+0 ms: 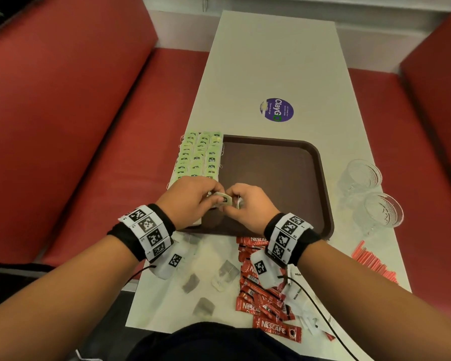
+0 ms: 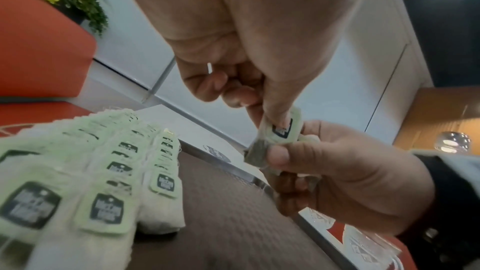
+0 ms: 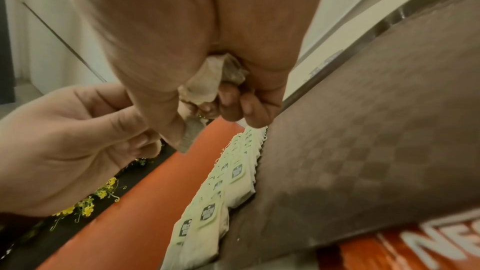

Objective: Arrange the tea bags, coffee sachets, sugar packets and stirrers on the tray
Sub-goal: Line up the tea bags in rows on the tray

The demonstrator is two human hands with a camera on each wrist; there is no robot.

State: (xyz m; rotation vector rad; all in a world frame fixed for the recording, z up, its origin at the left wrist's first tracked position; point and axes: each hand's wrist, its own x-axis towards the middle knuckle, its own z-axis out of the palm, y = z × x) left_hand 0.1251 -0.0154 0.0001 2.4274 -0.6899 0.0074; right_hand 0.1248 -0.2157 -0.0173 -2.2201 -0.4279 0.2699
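Note:
Over the near left corner of the brown tray [image 1: 284, 165], both hands meet on one tea bag [image 1: 225, 200]. My left hand [image 1: 214, 195] pinches its pale green tag [image 2: 283, 130] between thumb and forefinger. My right hand [image 1: 236, 201] grips the pouch [image 2: 255, 154] and keeps a small bunch of tea bags [image 3: 207, 85] curled in its palm. Rows of green-tagged tea bags [image 1: 199, 157] lie overlapped along the tray's left side. Loose tea bags [image 1: 227, 276], red coffee sachets [image 1: 261, 303], white sugar packets [image 1: 300, 293] and red stirrers [image 1: 372, 261] lie on the table near me.
Two clear glasses [image 1: 362, 178] [image 1: 383, 212] stand right of the tray. A purple round sticker [image 1: 277, 109] is on the white table beyond it. Red bench seats [image 1: 76, 139] flank the table on both sides. The tray's middle and right show bare brown surface.

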